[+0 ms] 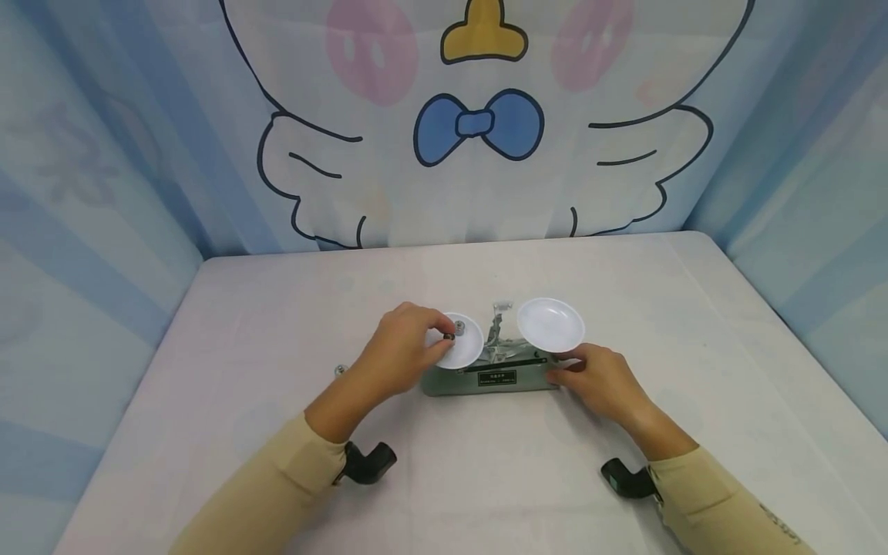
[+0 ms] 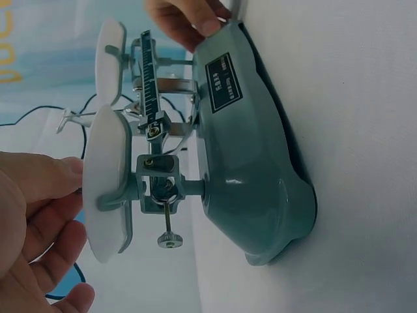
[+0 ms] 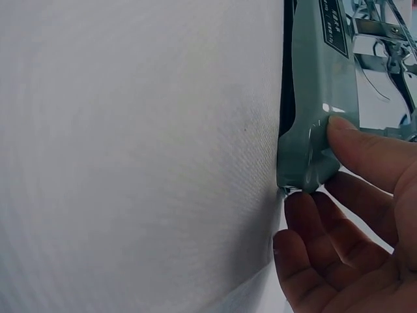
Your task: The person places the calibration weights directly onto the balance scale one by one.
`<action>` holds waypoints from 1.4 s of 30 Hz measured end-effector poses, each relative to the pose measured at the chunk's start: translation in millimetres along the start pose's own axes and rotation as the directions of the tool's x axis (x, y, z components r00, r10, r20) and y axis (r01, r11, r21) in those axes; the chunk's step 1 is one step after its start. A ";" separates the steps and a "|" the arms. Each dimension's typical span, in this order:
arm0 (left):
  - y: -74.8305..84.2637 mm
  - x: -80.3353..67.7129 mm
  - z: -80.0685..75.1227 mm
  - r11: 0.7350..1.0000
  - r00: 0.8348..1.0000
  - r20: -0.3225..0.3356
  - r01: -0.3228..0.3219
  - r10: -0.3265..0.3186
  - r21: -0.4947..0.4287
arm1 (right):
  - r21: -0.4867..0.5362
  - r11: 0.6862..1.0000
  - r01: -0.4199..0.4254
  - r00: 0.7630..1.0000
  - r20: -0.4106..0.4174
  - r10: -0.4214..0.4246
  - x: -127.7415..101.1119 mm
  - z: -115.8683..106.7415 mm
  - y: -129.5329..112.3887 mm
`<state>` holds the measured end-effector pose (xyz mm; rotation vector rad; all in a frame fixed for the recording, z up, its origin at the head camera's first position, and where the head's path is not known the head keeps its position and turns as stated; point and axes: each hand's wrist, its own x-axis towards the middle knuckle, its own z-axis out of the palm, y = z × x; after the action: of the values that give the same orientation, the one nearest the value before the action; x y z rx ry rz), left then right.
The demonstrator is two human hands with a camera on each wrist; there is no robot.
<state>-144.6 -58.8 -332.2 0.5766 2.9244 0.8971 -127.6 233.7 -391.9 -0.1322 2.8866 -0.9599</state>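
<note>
Tan sleeves (image 1: pixel 257 493) crossed the bench (image 1: pixel 492 462); the left hand (image 1: pixel 402 347) pinched a small piece (image 1: pixel 449 336) at the left pan (image 1: pixel 469 351), while the right hand (image 1: pixel 600 378) gripped the scale (image 1: pixel 451 382).

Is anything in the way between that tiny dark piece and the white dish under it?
Nothing visible. The left hand pinches the dark piece over the left white dish; I can't tell if they touch. A silvery piece sits on that dish, but alongside, not between.
</note>
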 end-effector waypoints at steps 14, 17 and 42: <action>5.6 11.9 5.9 0.989 0.989 0.012 -0.147 0.147 -0.007 | -0.011 1.000 -0.001 1.000 0.004 0.001 -0.2 0.5 -1.4; 5.9 14.6 6.7 0.985 0.986 0.008 -0.169 0.169 0.018 | -0.012 1.000 -0.004 1.000 0.006 0.004 -0.4 0.7 -2.2; 8.4 21.0 9.9 0.987 0.990 0.024 -0.142 0.141 0.077 | -0.016 1.000 -0.015 1.000 0.010 0.015 -0.1 -0.4 -2.3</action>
<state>-160.0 -39.6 -334.2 0.8018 2.9438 0.7860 -127.4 232.1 -390.2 -0.1159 2.8823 -0.9317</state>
